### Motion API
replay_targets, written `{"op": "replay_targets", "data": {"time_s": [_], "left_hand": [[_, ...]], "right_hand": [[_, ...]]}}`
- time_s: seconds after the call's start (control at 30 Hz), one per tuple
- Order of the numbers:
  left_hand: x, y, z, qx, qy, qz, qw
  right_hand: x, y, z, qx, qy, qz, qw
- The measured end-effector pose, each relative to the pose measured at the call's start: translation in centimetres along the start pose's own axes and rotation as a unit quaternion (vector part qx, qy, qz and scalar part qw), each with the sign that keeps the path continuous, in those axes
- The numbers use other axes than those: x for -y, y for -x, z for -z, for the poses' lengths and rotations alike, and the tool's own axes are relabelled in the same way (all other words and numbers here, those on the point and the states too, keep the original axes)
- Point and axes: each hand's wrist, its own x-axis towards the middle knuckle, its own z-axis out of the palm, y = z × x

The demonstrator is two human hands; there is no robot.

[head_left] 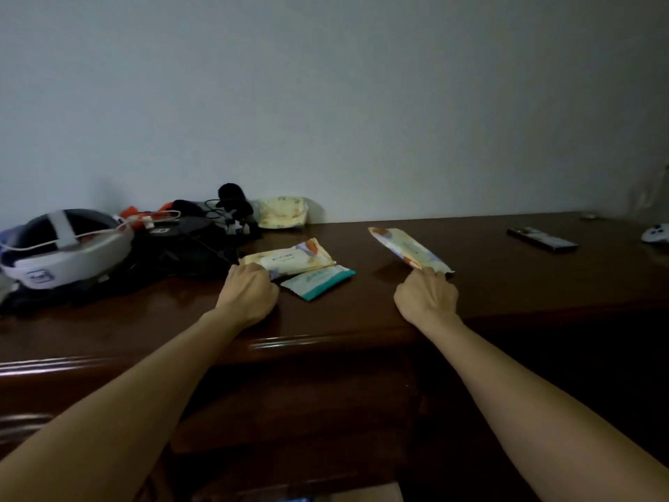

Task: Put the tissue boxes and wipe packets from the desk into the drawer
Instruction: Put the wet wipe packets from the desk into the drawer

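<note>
While gripped at its near corner by the left hand [248, 289], cream wipe packet [287, 260] lying flat on the dark wooden desk [362, 317], fingers curled over the corner; teal-edged packet [318, 280] tucked just beside and partly under it, touching; over to the right, long cream packet [409, 251] tilted up off the surface, near end pinched by the right hand [426, 295], fingertips bunched narrow on its edge; fourth soft pack [283, 213] back against the wall, well apart from both hands. Plenty of bare desktop between the two hands and along the front moulded edge; open surface too to the right of the raised packet. Crowding the left: white headset [65, 248] with a black bag and tangle of cables [188, 244] pressing close to the cream packet's far side; far right, dark remote [541, 240] and white controller [657, 234], well clear. Below the desk front, too dark to tell whether a drawer stands open.
</note>
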Motion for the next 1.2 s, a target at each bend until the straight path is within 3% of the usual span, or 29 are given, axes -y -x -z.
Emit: {"op": "replay_targets", "data": {"time_s": [0.17,0.3,0.47,0.57,0.67,0.77,0.83,0.97,1.1,1.2], "left_hand": [[-0.6,7.0,3.3,-0.074,0.087,-0.031,0.993],[-0.9,11.0,4.2,-0.121,0.136,-0.065,0.981],[0.3,12.0,3.2,-0.020,0.060,-0.016,0.998],[1.3,12.2,2.2,0.023,0.004,-0.001,1.000],[1.9,13.3,1.1,-0.108,-0.022,-0.013,0.994],[1.9,15.2,0.2,-0.183,-0.005,-0.017,0.983],[1.7,17.0,-0.4,-0.225,0.046,-0.024,0.973],[0.0,21.3,-3.4,-0.278,0.227,0.024,0.933],[-1.6,23.7,-6.9,-0.193,0.479,0.114,0.849],[-1.2,24.8,-8.3,-0.130,0.596,0.124,0.783]], "right_hand": [[0.5,6.7,1.9,-0.111,-0.174,0.078,0.975],[2.4,10.5,3.4,-0.166,-0.229,0.148,0.948],[3.7,12.5,3.5,-0.195,-0.283,0.184,0.921],[3.4,11.9,2.6,-0.196,-0.268,0.148,0.932],[3.1,11.9,0.6,-0.187,-0.175,0.160,0.953],[3.5,12.6,-1.5,-0.120,-0.165,0.207,0.957],[3.7,13.3,-2.5,-0.161,-0.200,0.224,0.940],[3.6,15.1,-3.4,-0.245,-0.275,0.201,0.908],[3.3,17.1,-3.9,-0.276,-0.389,0.115,0.871],[3.0,19.5,-4.9,-0.229,-0.535,0.063,0.811]]}}
